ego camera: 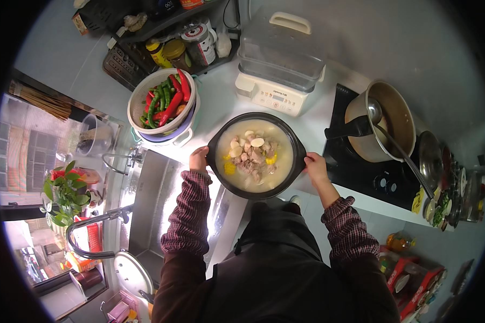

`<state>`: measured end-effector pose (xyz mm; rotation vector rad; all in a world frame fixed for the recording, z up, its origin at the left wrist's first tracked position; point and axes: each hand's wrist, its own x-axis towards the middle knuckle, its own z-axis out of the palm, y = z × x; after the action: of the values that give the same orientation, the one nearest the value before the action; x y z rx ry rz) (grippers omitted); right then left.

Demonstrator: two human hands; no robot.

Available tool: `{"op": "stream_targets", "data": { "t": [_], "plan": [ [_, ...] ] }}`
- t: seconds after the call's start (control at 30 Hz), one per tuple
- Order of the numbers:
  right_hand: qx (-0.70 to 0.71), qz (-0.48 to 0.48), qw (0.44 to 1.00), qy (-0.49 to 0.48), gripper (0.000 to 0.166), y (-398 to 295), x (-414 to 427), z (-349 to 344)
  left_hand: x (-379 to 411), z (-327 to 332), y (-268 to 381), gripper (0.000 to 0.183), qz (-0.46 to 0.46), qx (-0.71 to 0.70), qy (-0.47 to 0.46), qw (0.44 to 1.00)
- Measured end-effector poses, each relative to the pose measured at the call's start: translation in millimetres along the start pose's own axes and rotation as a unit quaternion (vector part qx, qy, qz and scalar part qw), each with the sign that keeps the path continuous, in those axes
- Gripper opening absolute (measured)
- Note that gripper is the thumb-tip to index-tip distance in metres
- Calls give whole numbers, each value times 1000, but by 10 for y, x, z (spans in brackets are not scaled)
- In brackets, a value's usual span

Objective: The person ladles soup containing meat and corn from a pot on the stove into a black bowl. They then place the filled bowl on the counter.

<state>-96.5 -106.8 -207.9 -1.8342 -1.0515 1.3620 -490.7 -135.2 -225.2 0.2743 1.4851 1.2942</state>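
Between my two hands is a black two-handled pot point(260, 196), filled nearly to the rim with pale soup point(246, 157). Meat chunks point(255, 159), yellow corn pieces point(229, 168) and pale oval slices point(257, 142) show in the middle of the broth. My left hand point(198, 160) grips the handle on the left side. On the opposite handle, my right hand point(316, 166) has its fingers closed. The pot sits over the counter's front edge, level; whether it rests on the counter or is held above it I cannot tell.
Right of the pot, a pressure cooker pot point(382, 121) with a ladle point(402, 155) stands on the black cooktop point(347, 169). An electric steamer point(283, 60) stands behind. Colander of red and green peppers point(135, 109) is at back left, above the sink point(149, 194) and faucet point(89, 254).
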Motion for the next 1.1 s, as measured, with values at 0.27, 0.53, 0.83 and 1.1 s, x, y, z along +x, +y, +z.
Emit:
{"op": "stream_targets", "data": {
  "t": [0.27,0.53,0.83,1.1],
  "plan": [
    [78,-8,995,-56,40,251,-384,-146,-186,-69,114,47,-23,63,-4,998],
    [-177,-16,984,31,48,974,-1625,-782,-1206,-101,-173,40,134,88,149,976],
    [-157,-76,977,126,45,1680,-2540,-1442,-2148,591,-1436,30,297,112,-216,923],
    [-57,-18,968,244,67,2476,-4011,-2787,-3770,2374,-2268,37,356,356,-374,779]
  ]
}}
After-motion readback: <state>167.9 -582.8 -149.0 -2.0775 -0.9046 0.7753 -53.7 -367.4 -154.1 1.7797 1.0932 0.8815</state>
